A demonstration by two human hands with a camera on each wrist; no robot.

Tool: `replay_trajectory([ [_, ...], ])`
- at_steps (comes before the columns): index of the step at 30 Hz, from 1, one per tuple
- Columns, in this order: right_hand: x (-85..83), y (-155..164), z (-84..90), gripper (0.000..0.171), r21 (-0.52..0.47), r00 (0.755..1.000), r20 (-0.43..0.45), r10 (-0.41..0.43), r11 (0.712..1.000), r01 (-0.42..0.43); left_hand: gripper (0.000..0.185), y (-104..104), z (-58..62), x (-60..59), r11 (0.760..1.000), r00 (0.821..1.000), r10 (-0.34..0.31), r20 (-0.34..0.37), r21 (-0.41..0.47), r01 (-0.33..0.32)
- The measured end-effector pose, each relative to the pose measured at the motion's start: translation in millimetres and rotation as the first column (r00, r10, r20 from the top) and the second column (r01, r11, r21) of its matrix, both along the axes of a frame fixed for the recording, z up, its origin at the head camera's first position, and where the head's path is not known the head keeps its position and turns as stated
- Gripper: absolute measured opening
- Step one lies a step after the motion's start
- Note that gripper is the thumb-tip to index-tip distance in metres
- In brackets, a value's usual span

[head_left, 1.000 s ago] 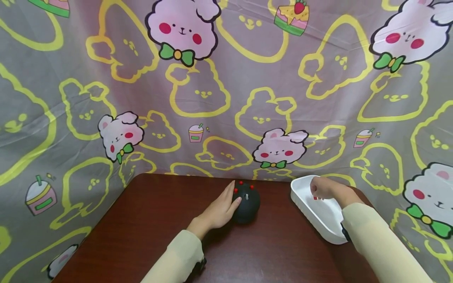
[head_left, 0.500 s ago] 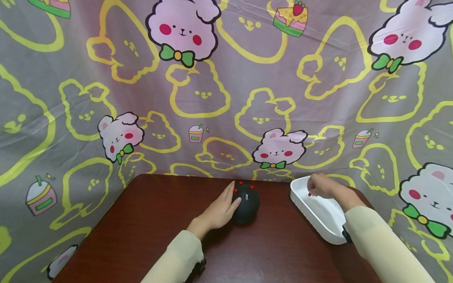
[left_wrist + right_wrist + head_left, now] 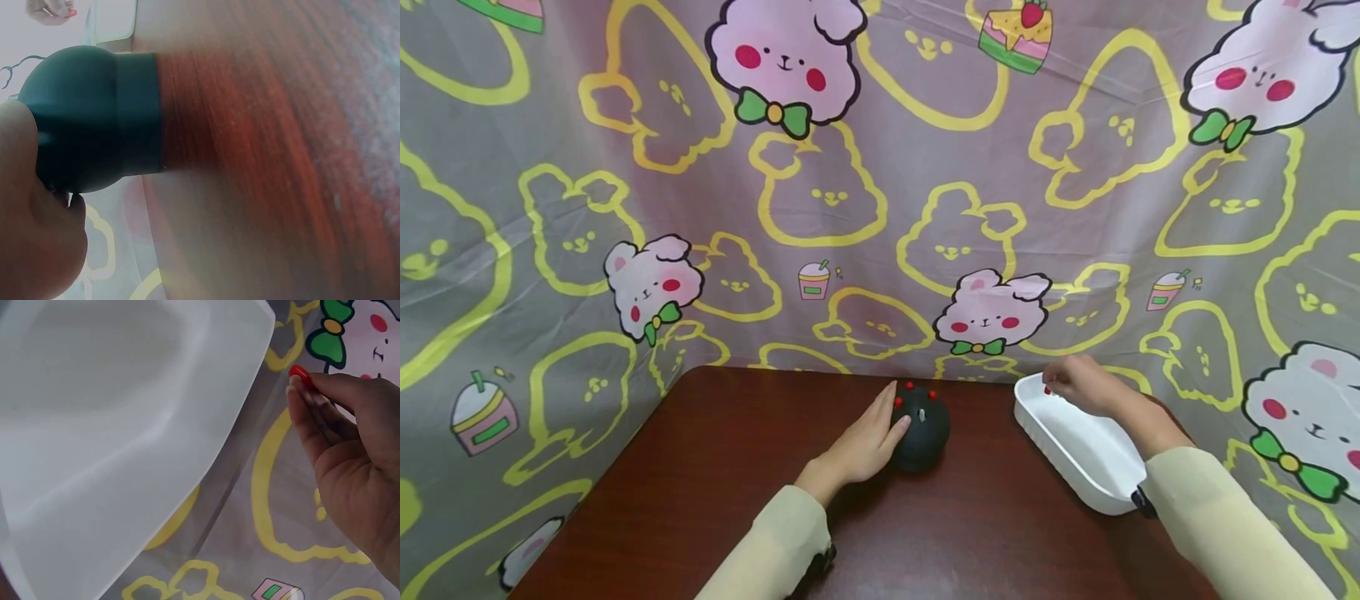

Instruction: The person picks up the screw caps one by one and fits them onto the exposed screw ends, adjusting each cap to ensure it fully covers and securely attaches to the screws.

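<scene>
A black ball-shaped object with a flat cylindrical base stands upright on the table. Three red round heads and a small silver piece show on its upper side. My left hand rests against the ball's left side, fingers straight and thumb on its front; the left wrist view shows the ball close up. Over the far end of the white tray, my right hand pinches a small red piece between thumb and fingertips. In the right wrist view this hand is beyond the tray rim.
The dark red-brown wooden table carries the ball near its middle and the tray at the right. A grey cartoon-print cloth hangs behind the table and along its sides.
My right hand has risen and shifted left toward the tray's far end, with the red piece still pinched. The left hand and the ball have stayed in place.
</scene>
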State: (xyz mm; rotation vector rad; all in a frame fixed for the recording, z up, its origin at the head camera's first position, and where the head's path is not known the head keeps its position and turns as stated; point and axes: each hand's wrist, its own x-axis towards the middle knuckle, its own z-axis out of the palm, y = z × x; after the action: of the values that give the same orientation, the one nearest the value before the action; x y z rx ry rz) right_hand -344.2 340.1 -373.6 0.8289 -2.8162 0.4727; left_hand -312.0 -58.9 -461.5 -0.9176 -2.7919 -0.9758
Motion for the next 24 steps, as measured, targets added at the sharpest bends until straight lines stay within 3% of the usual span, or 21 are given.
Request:
replay_trajectory([
  [11,13.1,-22,6.2,0.012,-0.035,0.999,-0.041,0.016,0.999,-0.018,0.076,0,0.0,1.1,1.0,1.0,0.001,0.002,0.0,-0.001],
  [24,26.0,-55,18.6,0.018,-0.09,0.992,-0.081,0.096,0.991,-0.103,0.076,0,2.0,3.1,1.0,1.0,0.001,0.007,-0.008,-0.001],
])
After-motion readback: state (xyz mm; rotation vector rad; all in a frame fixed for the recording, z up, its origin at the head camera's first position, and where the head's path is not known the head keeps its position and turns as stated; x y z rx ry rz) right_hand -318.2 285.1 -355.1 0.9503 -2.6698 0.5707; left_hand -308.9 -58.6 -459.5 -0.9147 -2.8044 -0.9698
